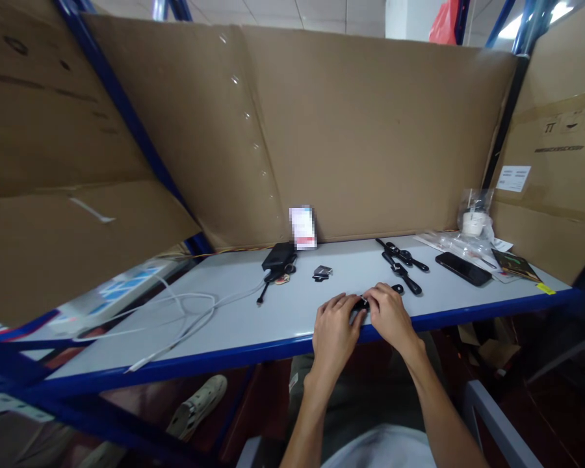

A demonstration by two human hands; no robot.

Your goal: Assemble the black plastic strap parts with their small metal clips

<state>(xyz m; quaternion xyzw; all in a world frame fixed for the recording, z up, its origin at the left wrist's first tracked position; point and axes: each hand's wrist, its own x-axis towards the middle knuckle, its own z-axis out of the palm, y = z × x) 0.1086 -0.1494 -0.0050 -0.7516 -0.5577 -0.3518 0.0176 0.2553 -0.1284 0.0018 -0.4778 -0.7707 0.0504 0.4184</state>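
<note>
Near the front edge of the table, my left hand and my right hand come together with fingertips closed on a small black wristwatch. Most of it is covered by my fingers; one rounded strap end sticks out beyond my right hand, and a bit of shiny metal shows between the fingertips. More black wristwatches lie just past my right hand. Ahead of my left hand sits a small dark piece, too small to name.
A black box with a short cable lies left of a lit phone-like screen. White cables run from a power strip. On the right are a black phone, plastic bags and a white cup. Cardboard walls surround the table.
</note>
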